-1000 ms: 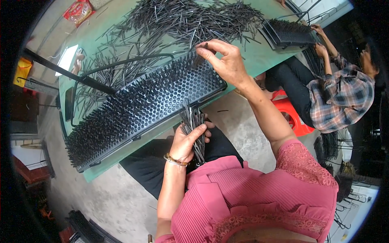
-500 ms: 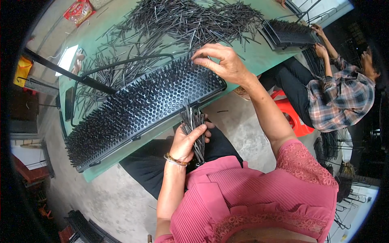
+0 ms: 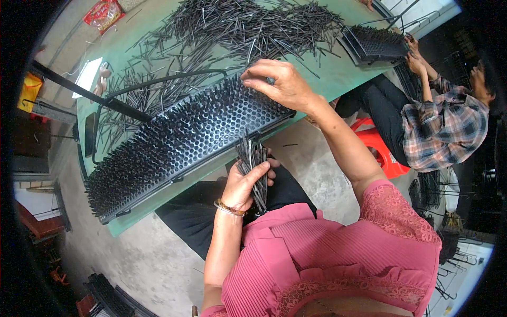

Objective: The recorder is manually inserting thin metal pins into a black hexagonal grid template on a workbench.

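A long black perforated panel (image 3: 216,138) lies slantwise on the table's near edge. Short dark strips stand upright in its holes along the left and far side, while round holes show bare along the near right part. My left hand (image 3: 242,184) is closed around a bundle of thin dark strips (image 3: 251,150), just off the panel's near edge. Over the far right part of the panel, my right hand (image 3: 285,84) is closed in a pinch, fingertips down among the standing strips. Whatever is between those fingertips is too small to make out.
Loose strips lie in a large pile (image 3: 248,26) on the green table (image 3: 327,79). A dark bar (image 3: 90,91) crosses at left. At right, a person in a plaid shirt (image 3: 443,124) works at another panel (image 3: 377,43), beside a red stool (image 3: 383,153).
My right hand has shifted slightly left along the panel's far side. The left hand and its bundle stay in place. The other person's hands have moved a little.
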Tool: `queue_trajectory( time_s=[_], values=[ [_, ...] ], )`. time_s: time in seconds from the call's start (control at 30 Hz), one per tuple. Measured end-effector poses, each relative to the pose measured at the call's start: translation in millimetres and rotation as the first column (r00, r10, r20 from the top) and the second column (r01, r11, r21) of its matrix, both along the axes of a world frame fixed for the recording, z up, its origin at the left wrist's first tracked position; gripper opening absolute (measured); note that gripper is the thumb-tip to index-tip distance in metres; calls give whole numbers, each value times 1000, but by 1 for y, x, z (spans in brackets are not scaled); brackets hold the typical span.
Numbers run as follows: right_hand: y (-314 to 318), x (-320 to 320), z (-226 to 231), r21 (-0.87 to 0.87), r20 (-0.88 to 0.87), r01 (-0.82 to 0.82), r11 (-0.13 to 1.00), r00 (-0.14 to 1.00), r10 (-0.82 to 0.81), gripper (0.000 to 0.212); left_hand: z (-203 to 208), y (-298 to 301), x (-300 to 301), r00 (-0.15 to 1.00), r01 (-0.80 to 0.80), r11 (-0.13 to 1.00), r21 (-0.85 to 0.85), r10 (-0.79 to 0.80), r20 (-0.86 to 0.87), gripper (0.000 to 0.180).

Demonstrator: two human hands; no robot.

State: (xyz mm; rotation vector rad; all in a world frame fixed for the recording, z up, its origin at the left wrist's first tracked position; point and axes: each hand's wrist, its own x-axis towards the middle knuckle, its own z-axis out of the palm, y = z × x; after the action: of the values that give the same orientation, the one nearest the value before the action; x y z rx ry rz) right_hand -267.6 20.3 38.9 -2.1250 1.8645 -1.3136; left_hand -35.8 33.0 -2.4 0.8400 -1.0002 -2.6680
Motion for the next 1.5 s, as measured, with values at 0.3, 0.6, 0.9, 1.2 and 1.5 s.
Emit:
queue_trajectory(
  time_s=[0.3, 0.6, 0.9, 1.2, 1.5],
  values=[
    [7, 12, -10, -100, 5, 177, 979, 984, -177, 16, 1, -4, -2, 999, -21, 1000, -1, 21, -24, 32],
    [10, 12, -7, 1, 204, 195, 981, 960, -191, 19, 4, -3, 0, 999, -34, 998, -45, 33, -26, 27],
    [11, 10, -16, -184, -115, 169, 968, 975, -192, 24, 5, -6, -5, 996, -85, 985, 151, 90, -27, 26],
    [9, 14, -14, -154, -99, 252, 955, 958, -269, 23, 5, -5, -3, 1000, -26, 999, 41, 26, 16, 30],
    [27, 23, -8, 138, 183, 199, 970, 957, -223, 19, 15, -9, -1, 998, -67, 995, -70, 65, -27, 32]
  ],
)
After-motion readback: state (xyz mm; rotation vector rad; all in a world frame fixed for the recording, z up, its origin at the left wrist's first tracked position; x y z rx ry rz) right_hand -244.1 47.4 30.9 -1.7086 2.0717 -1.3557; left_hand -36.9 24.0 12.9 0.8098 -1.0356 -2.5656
